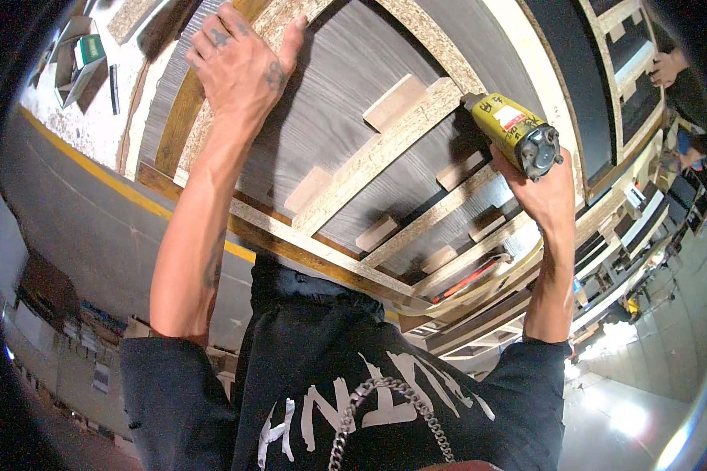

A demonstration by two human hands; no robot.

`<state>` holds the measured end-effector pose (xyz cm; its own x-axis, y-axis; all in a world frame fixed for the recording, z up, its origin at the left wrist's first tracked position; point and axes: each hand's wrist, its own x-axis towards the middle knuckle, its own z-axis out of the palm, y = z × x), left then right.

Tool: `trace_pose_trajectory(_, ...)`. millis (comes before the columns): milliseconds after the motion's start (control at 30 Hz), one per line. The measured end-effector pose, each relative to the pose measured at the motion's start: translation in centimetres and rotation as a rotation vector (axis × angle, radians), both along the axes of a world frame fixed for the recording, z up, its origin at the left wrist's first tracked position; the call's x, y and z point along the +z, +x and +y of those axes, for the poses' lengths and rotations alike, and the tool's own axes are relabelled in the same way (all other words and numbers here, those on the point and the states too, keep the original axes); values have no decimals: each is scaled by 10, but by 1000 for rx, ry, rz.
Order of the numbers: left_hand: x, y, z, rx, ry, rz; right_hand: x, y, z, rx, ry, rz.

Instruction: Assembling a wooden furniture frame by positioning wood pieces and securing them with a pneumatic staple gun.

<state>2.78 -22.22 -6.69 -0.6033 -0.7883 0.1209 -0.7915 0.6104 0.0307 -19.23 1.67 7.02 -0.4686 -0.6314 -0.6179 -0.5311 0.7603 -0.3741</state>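
While the nose of the yellow pneumatic nail gun (513, 129) is hidden against a chipboard slat (385, 149), its long axis runs upper left to lower right. Right hand (546, 192) grip closed around it; left hand (239, 67) lies open on the dark panel (330, 102), upper left.

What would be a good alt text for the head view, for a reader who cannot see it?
A person's right hand holds a yellow power tool against a chipboard frame on a dark wood-grain panel, while the left hand presses flat on the frame's far edge. Small wooden blocks sit along the frame's strips.
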Motion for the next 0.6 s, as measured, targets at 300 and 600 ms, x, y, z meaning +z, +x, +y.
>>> trace_pose_trajectory(300, 4, -5, 1, 71, 75, -17, 1, 3, -4, -25, 36, 22)
trace_pose_trajectory(600, -7, 9, -10, -80, 20, 7, 7, -20, 3, -204, 62, 217)
